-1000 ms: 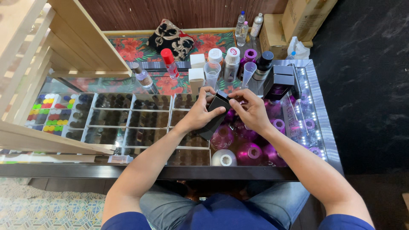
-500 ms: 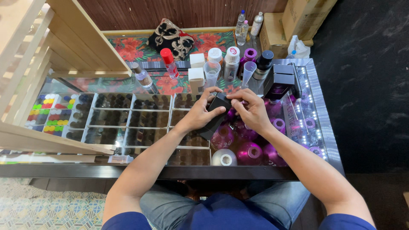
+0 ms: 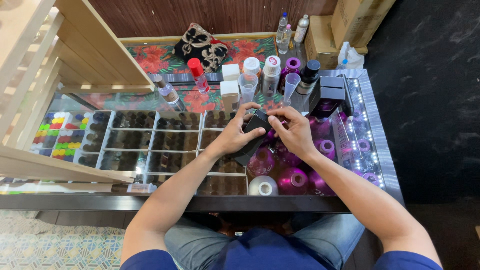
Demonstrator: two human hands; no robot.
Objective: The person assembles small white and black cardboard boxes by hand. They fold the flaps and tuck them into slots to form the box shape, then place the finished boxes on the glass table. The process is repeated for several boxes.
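Item: black box [image 3: 254,134], above the glass counter [image 3: 210,192], near middle. Long axis runs far-right to near-left. Left hand [image 3: 234,134] fingers clamped along its left flank; right hand [image 3: 296,131] fingertips pinched at the far end. Both hands equally close.

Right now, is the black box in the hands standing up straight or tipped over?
Tipped. The black box slants across the glass counter, its top end pinched between the left hand and right hand.
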